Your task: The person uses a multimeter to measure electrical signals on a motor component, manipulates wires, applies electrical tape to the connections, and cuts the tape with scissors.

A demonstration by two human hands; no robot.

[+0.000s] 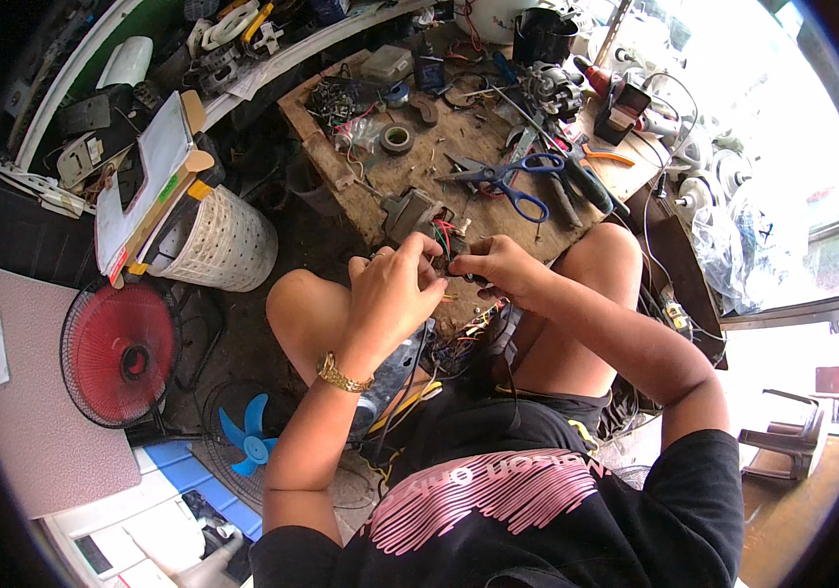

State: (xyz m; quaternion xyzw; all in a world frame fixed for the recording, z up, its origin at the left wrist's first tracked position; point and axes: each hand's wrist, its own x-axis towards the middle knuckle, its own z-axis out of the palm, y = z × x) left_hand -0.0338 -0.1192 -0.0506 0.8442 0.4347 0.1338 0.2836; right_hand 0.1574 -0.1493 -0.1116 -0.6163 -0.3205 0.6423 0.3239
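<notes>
My left hand (390,299), with a gold watch (343,375) on its wrist, is closed in a pinch at thin red and green wires (445,233). Facing it, my right hand (504,269) is also closed, thumb and fingers pressed on a small dark part whose kind I cannot make out. Both sets of fingertips almost meet above my lap. Just beyond them, at the near edge of the wooden worktable (353,203), sits a grey boxy housing (408,215), from which the wires seem to come. Below the hands hangs a tangle of coloured wires (468,333).
On the worktable lie blue-handled scissors (513,176), pliers (562,201), black tape (397,139) and a pile of screws (331,101). At left stand a white perforated basket (233,240), a red fan (130,358) and blue fan blades (251,441). White fan parts (699,186) crowd the right.
</notes>
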